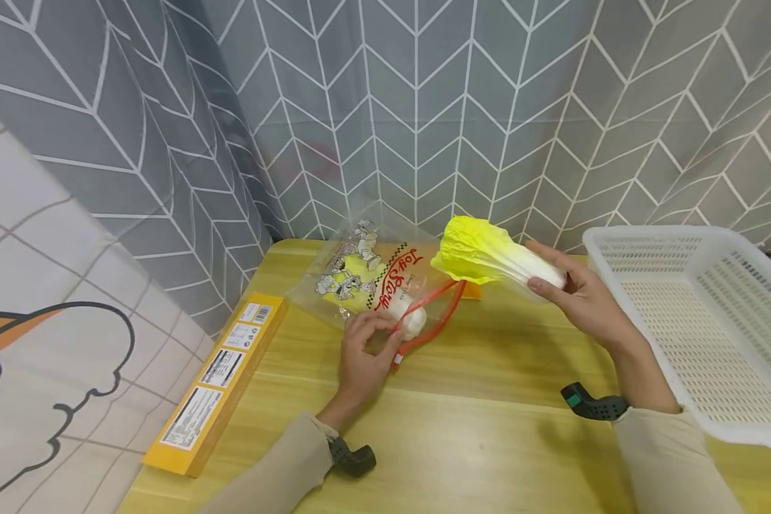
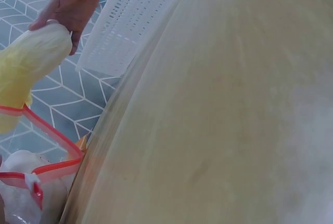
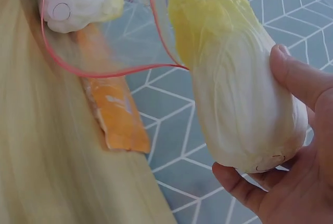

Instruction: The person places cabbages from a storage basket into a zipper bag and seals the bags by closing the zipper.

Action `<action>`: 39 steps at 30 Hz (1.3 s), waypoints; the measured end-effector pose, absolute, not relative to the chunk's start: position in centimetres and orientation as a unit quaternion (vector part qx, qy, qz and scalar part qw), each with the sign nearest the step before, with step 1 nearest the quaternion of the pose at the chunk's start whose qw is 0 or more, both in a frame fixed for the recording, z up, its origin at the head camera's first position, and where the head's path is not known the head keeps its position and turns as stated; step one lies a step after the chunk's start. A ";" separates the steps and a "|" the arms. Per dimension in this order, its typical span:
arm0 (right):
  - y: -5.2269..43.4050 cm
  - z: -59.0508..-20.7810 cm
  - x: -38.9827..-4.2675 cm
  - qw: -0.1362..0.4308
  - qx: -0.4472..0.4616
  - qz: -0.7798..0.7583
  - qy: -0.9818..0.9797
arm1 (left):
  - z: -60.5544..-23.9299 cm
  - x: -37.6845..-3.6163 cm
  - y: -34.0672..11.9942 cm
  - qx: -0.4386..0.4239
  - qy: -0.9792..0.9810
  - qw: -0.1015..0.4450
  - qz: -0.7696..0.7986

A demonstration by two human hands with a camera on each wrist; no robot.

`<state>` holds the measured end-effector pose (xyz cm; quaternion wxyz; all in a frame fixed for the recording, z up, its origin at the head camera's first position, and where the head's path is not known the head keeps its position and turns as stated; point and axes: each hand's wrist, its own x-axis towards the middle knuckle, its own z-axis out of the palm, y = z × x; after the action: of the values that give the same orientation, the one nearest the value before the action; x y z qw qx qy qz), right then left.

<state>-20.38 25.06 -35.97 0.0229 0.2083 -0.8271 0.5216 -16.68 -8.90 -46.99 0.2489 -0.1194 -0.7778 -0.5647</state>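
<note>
My right hand (image 1: 587, 296) holds a napa cabbage (image 1: 488, 253) by its white base, the yellow leafy end pointing left over the bag's mouth. In the right wrist view the thumb lies on one side of this cabbage (image 3: 234, 89) and fingers are under its base. My left hand (image 1: 368, 350) pinches the red zip edge of a clear printed zip bag (image 1: 340, 275) lying on the table. The bag's mouth gapes open. Inside it is another napa cabbage (image 1: 406, 314), white end toward the opening; it shows again in the right wrist view as a cabbage (image 3: 78, 3).
A white perforated basket (image 1: 642, 230) stands at the right. Along the left edge lies a long yellow box (image 1: 215, 385) with labels. An orange packet (image 3: 118, 115) lies by the bag's mouth. A grey patterned curtain (image 1: 424, 107) hangs behind the wooden table (image 1: 462, 457).
</note>
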 end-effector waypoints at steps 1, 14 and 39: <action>25.0 -36.3 -20.4 0.022 0.215 0.532 -0.819 | -47.0 -16.7 -8.9 -0.117 -0.778 0.252 -0.564; 25.1 -38.4 -20.4 -0.005 0.243 0.621 -0.745 | -47.4 -16.7 -8.6 -0.122 -0.769 0.266 -0.568; 26.8 -39.8 -20.8 -0.101 0.324 0.629 -0.699 | -47.1 -16.7 -9.0 -0.117 -0.756 0.261 -0.589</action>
<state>-20.79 26.79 -39.84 -0.1007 0.3244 -0.6989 0.6294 -16.65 -8.95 -47.08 0.2612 -0.1174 -0.7556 -0.5892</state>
